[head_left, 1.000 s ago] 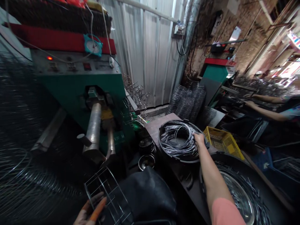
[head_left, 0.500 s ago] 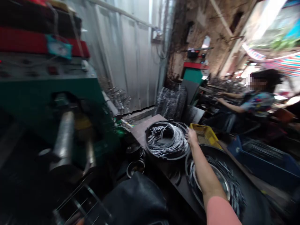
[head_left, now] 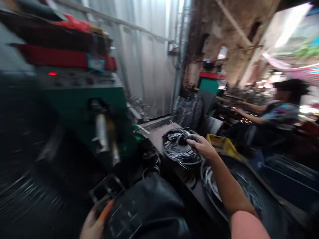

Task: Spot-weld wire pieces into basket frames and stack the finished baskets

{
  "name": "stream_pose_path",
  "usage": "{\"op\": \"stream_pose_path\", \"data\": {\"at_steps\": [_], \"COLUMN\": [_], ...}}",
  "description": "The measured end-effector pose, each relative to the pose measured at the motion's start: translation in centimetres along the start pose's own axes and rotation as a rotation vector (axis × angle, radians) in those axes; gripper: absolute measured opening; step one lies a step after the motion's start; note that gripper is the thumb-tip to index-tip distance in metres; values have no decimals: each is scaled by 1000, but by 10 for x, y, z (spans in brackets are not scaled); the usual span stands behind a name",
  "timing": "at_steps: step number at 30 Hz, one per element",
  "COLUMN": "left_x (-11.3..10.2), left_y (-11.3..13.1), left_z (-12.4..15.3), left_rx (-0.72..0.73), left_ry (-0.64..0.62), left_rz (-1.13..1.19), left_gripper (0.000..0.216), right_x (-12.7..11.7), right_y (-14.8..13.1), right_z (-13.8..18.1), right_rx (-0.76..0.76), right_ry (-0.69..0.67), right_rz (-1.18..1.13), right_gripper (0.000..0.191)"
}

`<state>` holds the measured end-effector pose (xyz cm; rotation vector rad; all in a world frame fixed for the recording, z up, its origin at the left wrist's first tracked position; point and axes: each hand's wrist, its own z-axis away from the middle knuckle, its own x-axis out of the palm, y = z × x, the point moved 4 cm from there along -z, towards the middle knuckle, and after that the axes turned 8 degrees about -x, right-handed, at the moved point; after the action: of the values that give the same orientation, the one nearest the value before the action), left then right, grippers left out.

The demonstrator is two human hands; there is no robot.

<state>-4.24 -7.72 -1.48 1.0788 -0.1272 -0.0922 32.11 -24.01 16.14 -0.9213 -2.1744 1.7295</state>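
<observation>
My right hand [head_left: 200,146] is closed in a pinch over a round dark tray [head_left: 165,151]. Thin metal wires [head_left: 176,126] stick out from its fingertips toward the upper left. Loose bent metal wires [head_left: 174,151] lie in that tray. Low on the left, my left hand [head_left: 94,219] grips a rectangular metal wire frame [head_left: 107,186], with an orange patch at its fingers. A dark covering [head_left: 152,202] lies over my lap beside it. Under my right forearm is a second round tray [head_left: 228,159] holding more metal pieces.
A green machine [head_left: 74,103] with a metal cylinder [head_left: 101,132] stands at left. Stacked wire parts [head_left: 188,109] sit by the metal wall. A yellow crate [head_left: 230,149] and blue bin [head_left: 286,179] are at right. Another person [head_left: 281,109] works near sparks.
My right hand has moved left and up from the tray's right rim, now with wires projecting from it. My left hand has come into view with the frame. The view has turned left.
</observation>
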Motion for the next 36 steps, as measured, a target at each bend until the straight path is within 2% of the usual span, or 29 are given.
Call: {"op": "stream_pose_path", "data": {"at_steps": [3, 5, 7, 14, 18, 20, 22, 27, 36], "left_x": [6, 8, 8, -5, -9, -10, -9, -2, 6], "left_y": [-1, -1, 0, 20, 43, 53, 58, 58, 54], "left_z": [14, 19, 20, -2, -18, -23, -27, -40, -65], "left_rx": [50, 68, 82, 110, 145, 172, 183, 149, 42], "left_ry": [-79, -93, -98, -76, -62, -47, -39, -61, -95], "left_rz": [113, 120, 135, 289, 293, 278, 269, 239, 286], "left_gripper": [55, 51, 45, 41, 41, 40, 41, 38, 39], "right_x": [44, 70, 90, 136, 164, 175, 183, 198, 217], "right_y": [11, 17, 23, 38, 53, 63, 72, 96, 129], "right_z": [-29, -43, -49, -45, -39, -41, -48, -70, -85], "right_rx": [-77, -166, -191, -130, -62, -95, -174, -303, -369], "right_ry": [-186, -233, -271, -337, -546, -600, -573, -385, -323], "right_rz": [194, 277, 289, 73, 55, 103, 159, 210, 153], "right_gripper": [24, 23, 25, 32, 30, 31, 32, 35, 29]}}
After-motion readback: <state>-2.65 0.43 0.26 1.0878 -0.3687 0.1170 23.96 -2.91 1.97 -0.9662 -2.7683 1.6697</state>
